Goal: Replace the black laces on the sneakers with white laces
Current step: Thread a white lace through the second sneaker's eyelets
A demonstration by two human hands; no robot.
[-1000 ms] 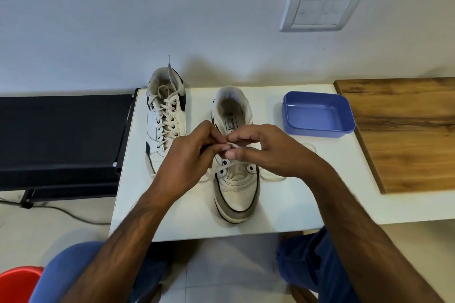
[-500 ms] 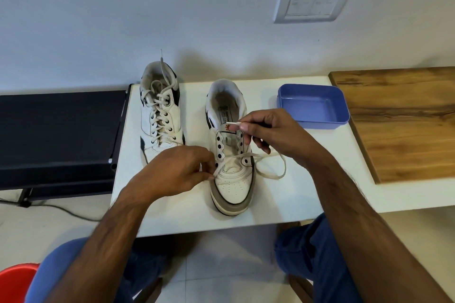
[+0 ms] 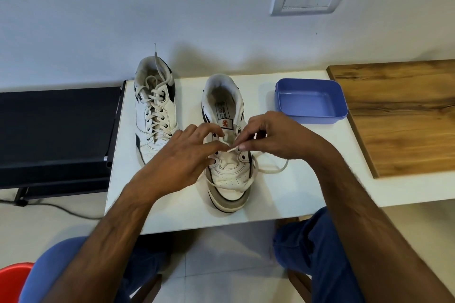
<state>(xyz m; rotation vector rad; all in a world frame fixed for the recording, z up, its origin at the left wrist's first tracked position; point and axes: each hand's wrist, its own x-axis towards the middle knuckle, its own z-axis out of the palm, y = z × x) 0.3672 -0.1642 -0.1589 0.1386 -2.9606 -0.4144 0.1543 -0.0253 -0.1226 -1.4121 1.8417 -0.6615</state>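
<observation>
We have the near sneaker (image 3: 227, 155) standing toward the middle of the white counter (image 3: 295, 189), toe at the front edge and long axis running front to back. Our right hand (image 3: 275, 138) pinches the tip of the white lace (image 3: 273, 170) between thumb and forefinger, just above the tongue and pointing left across the shoe. The open eyelets on the left row lie just beyond that tip, under our left hand (image 3: 182, 157), which is the nearer hand to them. Its fingers are loosely spread over the shoe's left side; whether they grip anything we cannot tell. The lace's slack loops out toward the counter's right edge and round the toe. The target eyelet is partly hidden by our fingers. The far sneaker (image 3: 155, 115), by the left rear corner, is already laced white.
</observation>
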